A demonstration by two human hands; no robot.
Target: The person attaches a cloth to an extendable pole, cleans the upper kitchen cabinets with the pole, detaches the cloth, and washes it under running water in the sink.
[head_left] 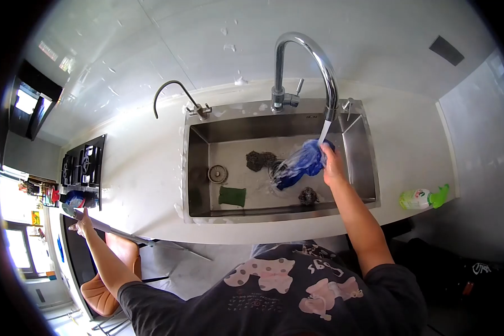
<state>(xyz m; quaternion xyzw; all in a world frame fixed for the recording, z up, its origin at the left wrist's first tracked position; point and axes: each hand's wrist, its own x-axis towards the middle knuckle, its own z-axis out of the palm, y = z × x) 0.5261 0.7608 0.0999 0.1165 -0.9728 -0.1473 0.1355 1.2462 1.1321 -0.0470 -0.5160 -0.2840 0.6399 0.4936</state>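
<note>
In the head view, my right hand (332,164) is closed on a bunched blue cloth (305,162), wet and streaked with white suds. Water pours onto it from the tall chrome faucet (313,47). The cloth hangs inside the stainless steel sink (280,214). My left hand (83,225) is stretched far out to the left, by the counter's front edge, with its fingers apart. A small grey-green item (69,210) lies close to those fingertips; its kind cannot be made out.
Inside the sink are a green scouring pad (232,196), dark steel wool (259,161), another scrubber (308,196) and a drain strainer (217,174). A spray bottle (423,197) lies right. A thin faucet (176,84), gas stove (84,162) and brown chair (115,274) are left.
</note>
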